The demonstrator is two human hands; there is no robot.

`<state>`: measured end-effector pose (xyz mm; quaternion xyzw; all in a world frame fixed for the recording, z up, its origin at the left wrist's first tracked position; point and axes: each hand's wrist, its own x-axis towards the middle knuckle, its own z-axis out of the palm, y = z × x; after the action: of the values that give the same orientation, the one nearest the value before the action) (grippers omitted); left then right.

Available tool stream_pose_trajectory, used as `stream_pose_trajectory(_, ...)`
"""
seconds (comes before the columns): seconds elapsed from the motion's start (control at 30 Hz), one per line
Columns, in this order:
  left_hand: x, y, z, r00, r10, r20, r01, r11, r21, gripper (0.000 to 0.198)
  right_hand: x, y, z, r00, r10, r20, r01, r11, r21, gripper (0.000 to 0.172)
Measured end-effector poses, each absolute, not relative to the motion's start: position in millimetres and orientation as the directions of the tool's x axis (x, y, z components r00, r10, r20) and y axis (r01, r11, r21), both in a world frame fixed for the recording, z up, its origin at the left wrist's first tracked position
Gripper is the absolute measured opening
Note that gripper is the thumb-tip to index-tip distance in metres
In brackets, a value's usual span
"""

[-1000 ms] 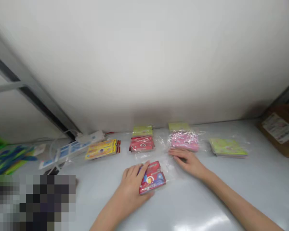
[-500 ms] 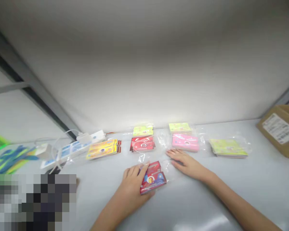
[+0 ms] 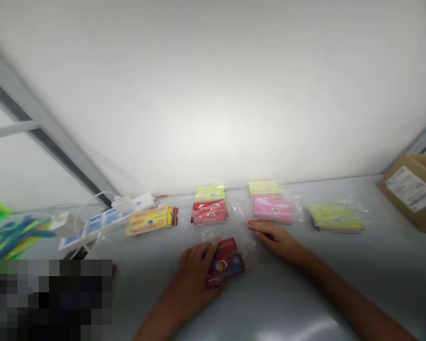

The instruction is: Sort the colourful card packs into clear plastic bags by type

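My left hand (image 3: 195,272) rests on the grey table with its fingers curled round the left edge of a red and blue packet stack (image 3: 225,263). My right hand (image 3: 275,239) lies flat on the table with fingers stretched out, just in front of a pink packet stack (image 3: 272,209) in clear wrap. It touches loose clear plastic (image 3: 248,244) between the two hands. The picture is somewhat blurred.
Along the back wall lie a yellow stack (image 3: 151,219), a red stack (image 3: 209,212), two light green stacks (image 3: 210,192) (image 3: 264,187) and a green stack (image 3: 335,218). A white power strip (image 3: 133,202) and blue cards (image 3: 99,222) sit left; a cardboard box (image 3: 412,192) right.
Both hands stay almost where they were. The right hand has shifted very slightly; the view has brightened and blurred.
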<state>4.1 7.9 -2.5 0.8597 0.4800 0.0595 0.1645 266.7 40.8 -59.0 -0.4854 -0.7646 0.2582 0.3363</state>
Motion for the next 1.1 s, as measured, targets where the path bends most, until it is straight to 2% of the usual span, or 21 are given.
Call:
stream_pose_trajectory(0.23, 4, 7, -3, 0.53, 0.845, -0.066, 0.809, -0.48, 0.34, 0.075, 271, 42, -59, -0.06, 0.959, 0.276, 0.502, 0.268, -0.822, 0.029)
stream_pose_trajectory(0.43, 1, 8, -2, 0.55, 0.834, -0.053, 0.793, -0.501, 0.347, 0.076, 273, 43, -55, 0.041, 0.957, 0.287, 0.454, 0.238, -0.859, 0.026)
stream_pose_trajectory(0.73, -1, 9, 0, 0.591, 0.805, -0.042, 0.755, -0.535, 0.379, 0.084, 275, 45, -57, 0.043, 0.968, 0.248, 0.397, 0.211, -0.893, 0.02)
stream_pose_trajectory(0.93, -2, 8, 1, 0.551, 0.834, 0.006, 0.74, -0.492, 0.459, 0.084, 277, 44, -54, 0.109, 0.961, 0.253, 0.355, 0.2, -0.913, 0.021)
stream_pose_trajectory(1.1, -4, 10, -3, 0.514, 0.858, 0.004, 0.756, -0.455, 0.47, 0.091, 279, 45, -54, 0.083, 0.965, 0.248, 0.301, 0.213, -0.93, 0.02)
